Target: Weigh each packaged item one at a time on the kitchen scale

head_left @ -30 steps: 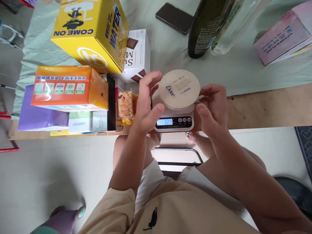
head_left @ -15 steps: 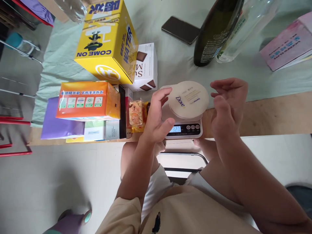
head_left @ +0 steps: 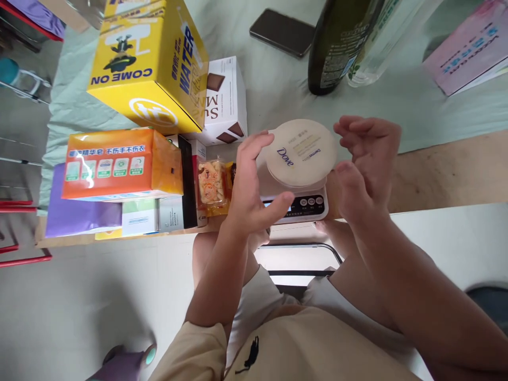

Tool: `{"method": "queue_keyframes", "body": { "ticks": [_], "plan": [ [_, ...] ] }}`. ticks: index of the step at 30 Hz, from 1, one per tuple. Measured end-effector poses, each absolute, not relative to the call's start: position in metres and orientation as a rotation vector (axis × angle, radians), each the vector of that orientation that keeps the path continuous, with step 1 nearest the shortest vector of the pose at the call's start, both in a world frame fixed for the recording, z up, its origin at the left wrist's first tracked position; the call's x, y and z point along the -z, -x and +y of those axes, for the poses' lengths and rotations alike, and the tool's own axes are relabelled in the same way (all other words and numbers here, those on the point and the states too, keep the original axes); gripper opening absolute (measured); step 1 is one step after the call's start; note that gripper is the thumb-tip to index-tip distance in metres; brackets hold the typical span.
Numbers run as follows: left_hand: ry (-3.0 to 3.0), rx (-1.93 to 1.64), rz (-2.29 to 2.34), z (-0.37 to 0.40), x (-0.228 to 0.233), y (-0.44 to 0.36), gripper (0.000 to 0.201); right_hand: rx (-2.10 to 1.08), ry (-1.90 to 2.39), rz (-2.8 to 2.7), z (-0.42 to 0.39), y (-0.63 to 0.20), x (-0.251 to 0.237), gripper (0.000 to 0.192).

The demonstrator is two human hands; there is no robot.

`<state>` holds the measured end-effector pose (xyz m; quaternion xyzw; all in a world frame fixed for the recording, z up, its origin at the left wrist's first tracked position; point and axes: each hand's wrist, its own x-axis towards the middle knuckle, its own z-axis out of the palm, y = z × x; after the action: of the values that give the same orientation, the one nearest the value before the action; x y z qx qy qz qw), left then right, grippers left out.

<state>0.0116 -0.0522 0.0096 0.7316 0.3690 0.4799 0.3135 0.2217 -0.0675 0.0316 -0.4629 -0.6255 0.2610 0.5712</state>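
While unheld, jar (head_left: 300,152) between open fingers (head_left: 254,153)

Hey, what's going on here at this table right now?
A person sits at the table edge with a round Dove jar resting on a small kitchen scale. The left hand and right hand are both open on either side of the jar, neither gripping it. The left thumb covers part of the scale's display. Boxes are stacked to the left, including an orange soap box and a yellow carton.

The Dove tub (head_left: 300,152) sits on the scale (head_left: 304,203), between left hand (head_left: 250,188) and right hand (head_left: 367,164).
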Motion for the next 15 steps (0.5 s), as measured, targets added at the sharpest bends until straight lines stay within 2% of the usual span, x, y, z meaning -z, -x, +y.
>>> {"method": "queue_keyframes", "body": {
  "ticks": [3, 10, 15],
  "plan": [
    [-1.997, -1.376, 0.939, -0.053, -0.009, -0.02, 0.092, -0.634, 1.072, -1.482, -0.067, -0.22, -0.028, 0.037],
    [-2.018, -1.326, 1.024, -0.056, -0.008, -0.023, 0.101, -0.752, 1.053, -1.44, -0.068, -0.214, -0.023, 0.039],
    [-2.044, -1.302, 1.049, -0.056, -0.01, -0.025, 0.103, -0.72, 1.063, -1.526, -0.071, -0.213, -0.024, 0.041]
  ]
}}
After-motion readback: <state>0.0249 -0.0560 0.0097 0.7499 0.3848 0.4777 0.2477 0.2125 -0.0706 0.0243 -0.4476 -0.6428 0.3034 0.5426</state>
